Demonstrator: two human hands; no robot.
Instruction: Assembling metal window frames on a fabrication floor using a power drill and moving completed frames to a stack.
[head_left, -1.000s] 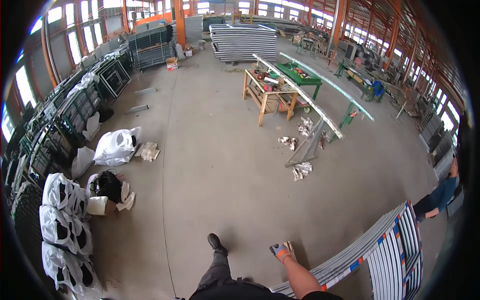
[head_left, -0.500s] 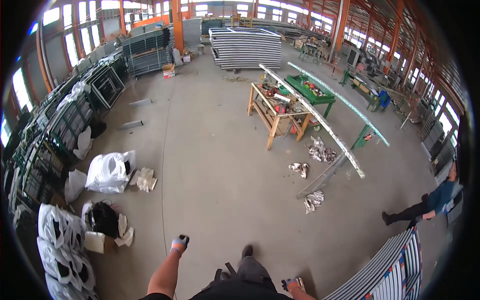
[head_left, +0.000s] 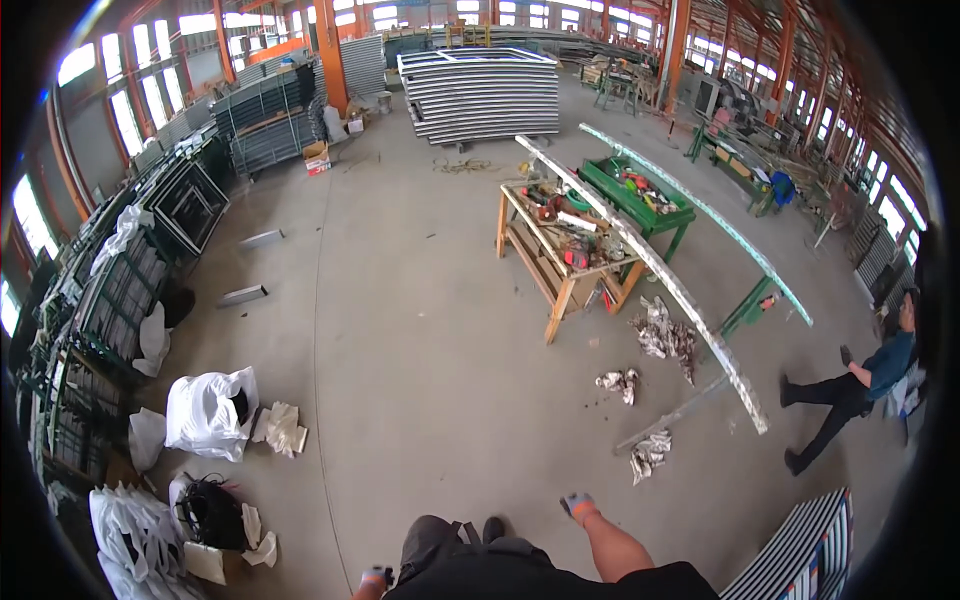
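Both my hands wear grey gloves with dark fingertips and orange cuffs, and nothing shows in either. My right hand (head_left: 577,505) is held forward over the concrete floor, its fingers loosely bent and a little apart, so it is open. Low at the picture's edge, beside my left thigh, hangs my left hand (head_left: 376,577), small in view, with its fingertips apart. Neither hand touches anything. Ahead and to the right stands a wooden workbench (head_left: 560,285) covered with tools, next to a green metal tray table (head_left: 640,195). A long paint-spattered bar (head_left: 655,265) runs past them.
White bags (head_left: 210,415) and a black bundle (head_left: 212,512) lie at left, near racks of dark frames (head_left: 95,310). Crumpled wrapping (head_left: 665,335) litters the floor by the bench. A co-worker (head_left: 865,385) walks at right near stacked metal panels (head_left: 800,550). More panels (head_left: 480,95) stand ahead.
I have walked forward; the bench and bars are nearer and lower in view. My right hand has swung forward, my left back. The co-worker's legs and arm have shifted.
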